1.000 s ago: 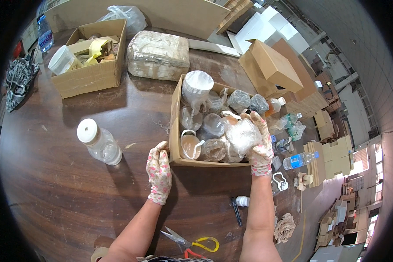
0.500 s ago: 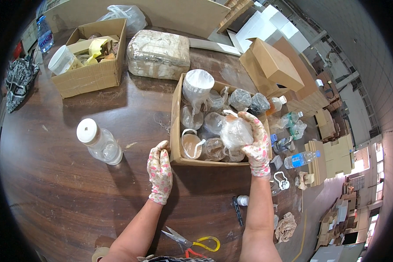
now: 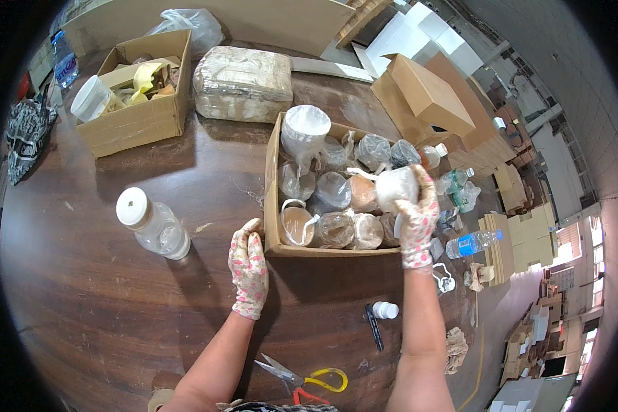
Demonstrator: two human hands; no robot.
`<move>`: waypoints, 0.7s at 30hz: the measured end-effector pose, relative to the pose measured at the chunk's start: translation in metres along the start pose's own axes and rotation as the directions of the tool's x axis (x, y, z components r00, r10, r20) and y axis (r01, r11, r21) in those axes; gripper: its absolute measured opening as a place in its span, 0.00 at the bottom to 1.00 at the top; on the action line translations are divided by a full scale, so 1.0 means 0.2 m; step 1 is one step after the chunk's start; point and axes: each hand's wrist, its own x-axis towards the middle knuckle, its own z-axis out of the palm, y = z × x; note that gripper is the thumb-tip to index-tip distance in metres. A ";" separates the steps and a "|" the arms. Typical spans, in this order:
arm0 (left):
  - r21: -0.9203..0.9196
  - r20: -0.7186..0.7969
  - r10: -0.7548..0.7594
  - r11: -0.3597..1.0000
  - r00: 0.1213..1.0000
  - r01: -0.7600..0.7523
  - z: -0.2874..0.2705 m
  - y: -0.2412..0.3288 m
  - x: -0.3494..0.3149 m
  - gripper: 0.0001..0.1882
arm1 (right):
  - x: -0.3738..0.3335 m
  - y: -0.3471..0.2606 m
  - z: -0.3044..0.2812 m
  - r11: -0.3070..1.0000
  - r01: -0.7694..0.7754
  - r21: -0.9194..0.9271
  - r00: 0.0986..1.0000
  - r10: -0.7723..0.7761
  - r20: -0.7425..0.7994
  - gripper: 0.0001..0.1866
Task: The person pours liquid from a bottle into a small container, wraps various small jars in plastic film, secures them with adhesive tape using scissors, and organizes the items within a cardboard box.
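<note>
My right hand (image 3: pixel 419 223), in a white glove with pink spots, grips a round, plastic-wrapped jar (image 3: pixel 394 189) over the right side of an open cardboard box (image 3: pixel 272 199). A white strap sticks out at the jar's left. Several other wrapped jars (image 3: pixel 336 229) fill the box, some brown inside, one with a white strap handle (image 3: pixel 296 224). At the back left corner stands a taller white-topped container (image 3: pixel 305 129) in plastic. Beside the box's front left corner, my gloved left hand (image 3: pixel 248 271) holds nothing; its fingers are extended along the cardboard.
To the left stands a clear bottle with a white lid (image 3: pixel 153 223). Behind are a box of scraps (image 3: pixel 137 127) and a taped bundle (image 3: pixel 243 84). Scissors (image 3: pixel 301 380), a black marker (image 3: pixel 373 327) and a small white bottle (image 3: pixel 385 310) lie in front. Plastic bottles (image 3: pixel 474 243) lie at right.
My right hand has moved right and slightly up with the wrapped jar, uncovering brown jars in the box beneath it. My left hand stays beside the box corner. The view has shifted slightly.
</note>
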 end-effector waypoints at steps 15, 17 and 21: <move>0.046 0.067 -0.003 0.999 0.998 0.000 -0.02 -0.01 0.00 0.15 | 0.09 0.14 -0.39 0.986 -0.060 -0.158 0.980 0.027 -0.199 0.35; 0.049 0.067 -0.007 0.999 0.998 0.004 -0.02 -0.02 0.00 0.15 | 0.09 0.13 -0.37 0.987 -0.066 -0.149 0.980 0.036 -0.195 0.35; 0.096 0.069 -0.003 0.995 0.998 -0.003 -0.02 -0.01 0.00 0.15 | 0.10 0.14 -0.38 0.990 -0.071 -0.120 0.980 0.047 -0.192 0.35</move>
